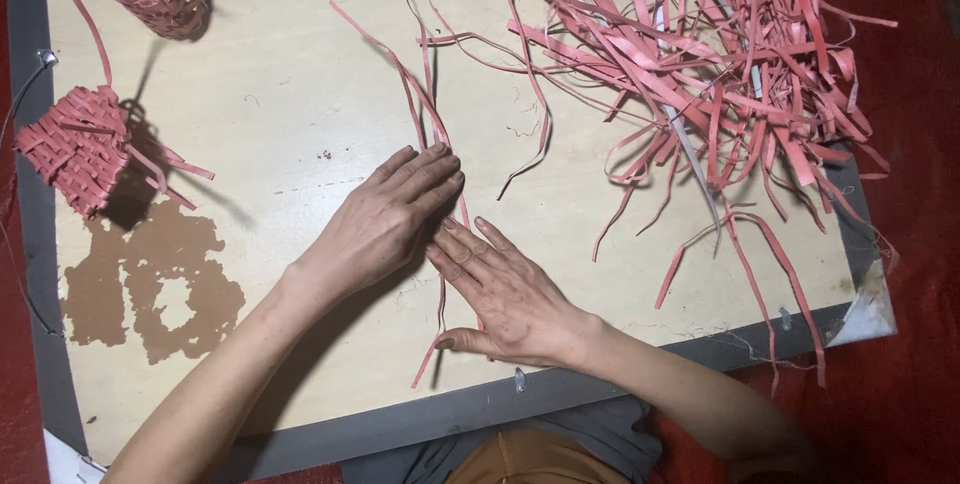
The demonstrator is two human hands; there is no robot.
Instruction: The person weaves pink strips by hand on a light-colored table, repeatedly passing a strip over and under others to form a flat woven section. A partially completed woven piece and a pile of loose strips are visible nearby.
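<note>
Pink strips [428, 114] lie under both flat, open hands, left [385, 219] and right [500, 289]; press evenly, keeping them side by side.

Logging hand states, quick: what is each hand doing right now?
Left hand: open, flat, pressing on the pink strips.
Right hand: open, flat on the same strips, gripping nothing.
</note>
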